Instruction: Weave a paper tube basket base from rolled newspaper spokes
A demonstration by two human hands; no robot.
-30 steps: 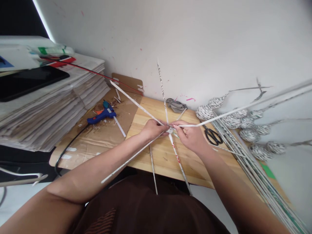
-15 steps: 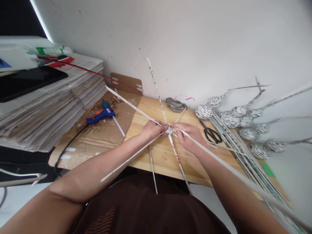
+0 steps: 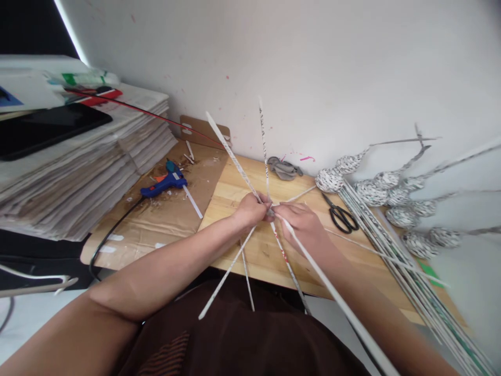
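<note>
Between my hands, above the wooden board, is the small woven centre of several rolled paper tubes that spread out like spokes. My left hand pinches this centre from the left, its fingers closed. One printed paper tube slants up from it toward the wall, and another white tube points down toward my lap. My right hand is closed on a long white paper tube close to the centre; that tube runs down over my right forearm. Fingers hide most of the woven centre.
A blue glue gun lies on cardboard at left, beside a newspaper stack with a phone. Black scissors, a grey cloth, loose paper tubes and several woven paper balls are at right.
The spokes have turned clockwise: the upper left tube stands steeper and the lower left one points further down. The long tube at my right hand has swung down and left.
</note>
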